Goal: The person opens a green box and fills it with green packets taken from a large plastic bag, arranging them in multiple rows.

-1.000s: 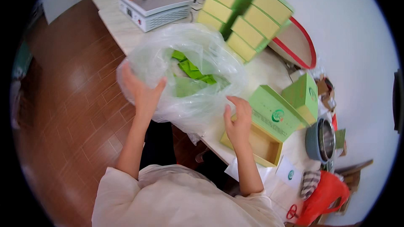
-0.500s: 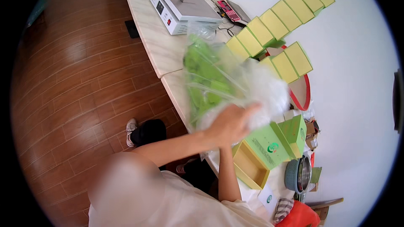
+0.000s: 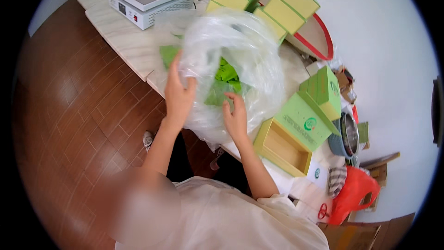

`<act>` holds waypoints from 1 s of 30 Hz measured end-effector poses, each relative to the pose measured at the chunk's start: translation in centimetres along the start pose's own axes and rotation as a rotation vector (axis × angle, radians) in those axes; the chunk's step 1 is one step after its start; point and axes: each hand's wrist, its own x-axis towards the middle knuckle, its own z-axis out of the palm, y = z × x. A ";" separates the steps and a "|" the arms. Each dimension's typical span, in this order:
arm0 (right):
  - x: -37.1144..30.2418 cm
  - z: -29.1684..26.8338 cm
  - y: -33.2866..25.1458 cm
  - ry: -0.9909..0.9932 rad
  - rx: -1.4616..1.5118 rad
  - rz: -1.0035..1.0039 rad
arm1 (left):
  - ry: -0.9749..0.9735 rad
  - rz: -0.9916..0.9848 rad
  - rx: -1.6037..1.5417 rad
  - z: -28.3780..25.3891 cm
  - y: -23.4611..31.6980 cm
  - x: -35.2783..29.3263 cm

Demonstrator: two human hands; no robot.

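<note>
A large clear plastic bag stands on the table in front of me, its mouth facing me. Inside lie several bright green pieces, folded or crumpled; what they are I cannot make out. My left hand grips the bag's left side, film caught between thumb and fingers. At the near edge of the mouth is my right hand, thumb and fingers curved and apart against the film. More green material shows to the left of the bag, partly behind my left hand.
A white hot plate with orange handles stands far left. Yellow-green boxes are stacked behind the bag. To the right are an open green box, a basket with metal bowls and a red bag. The table edge runs along the left.
The bag has turned upright with its mouth toward me. My hands, crossed close together before, are now apart at either side of the mouth. The view has shifted.
</note>
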 end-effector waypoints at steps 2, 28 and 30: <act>1.4 -0.5 -0.9 0.028 0.082 0.008 | 0.075 0.052 0.137 -0.4 -1.7 0.7; 1.2 -3.7 -5.9 -0.195 0.378 0.132 | -0.019 0.046 -0.193 -3.7 1.1 -6.9; -1.5 -4.3 -7.7 -0.336 0.865 0.308 | -0.162 -0.155 -0.469 -2.7 2.6 -8.1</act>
